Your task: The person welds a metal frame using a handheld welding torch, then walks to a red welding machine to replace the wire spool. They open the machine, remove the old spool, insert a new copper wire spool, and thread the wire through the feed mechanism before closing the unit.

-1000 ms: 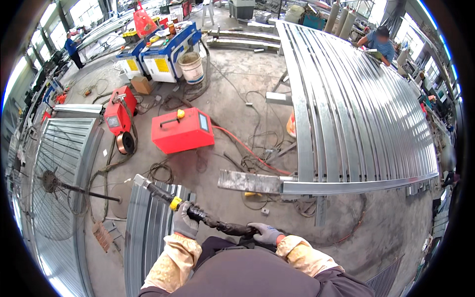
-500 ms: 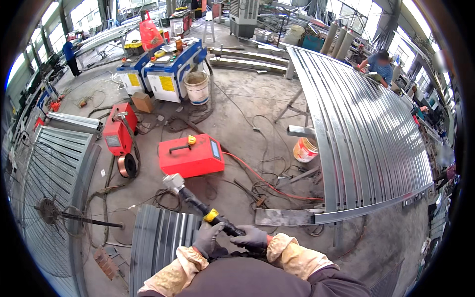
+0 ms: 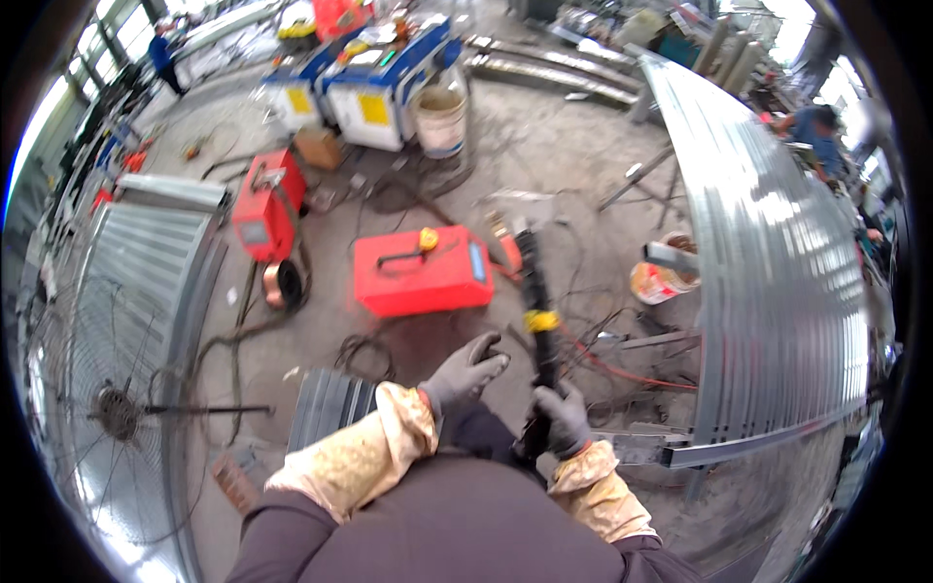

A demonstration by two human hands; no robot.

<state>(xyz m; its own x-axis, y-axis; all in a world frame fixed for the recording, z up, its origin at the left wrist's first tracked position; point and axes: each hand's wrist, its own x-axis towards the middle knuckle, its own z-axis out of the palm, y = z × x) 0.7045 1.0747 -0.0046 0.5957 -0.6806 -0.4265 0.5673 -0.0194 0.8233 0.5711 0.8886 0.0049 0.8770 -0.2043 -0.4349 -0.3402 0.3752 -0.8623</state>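
Gloved hands at work on a cluttered shop floor: we see the right hand clamped around the lower end of a long black tool with a yellow band, which points away from the person across the concrete. The left hand hovers just beside it, fingers loosely curled and gripping nothing, touching nothing that we can make out. Both wrists wear worn leather sleeves.

Beyond the tool's far tip lies a flat red machine case, with a second red unit further left, a white bucket near blue-and-white machines, and a paint can beside the big corrugated metal panel on the right. A fan guard lies at the floor's left edge. Another person bends at the panel's far corner.

What the tool's head is, we cannot tell; it is blurred. In our judgement the hazard lies in the hoses and cables looped across the floor under the tool: held one-handed, it could snag or swing into the red case, and the loops could trip a step.
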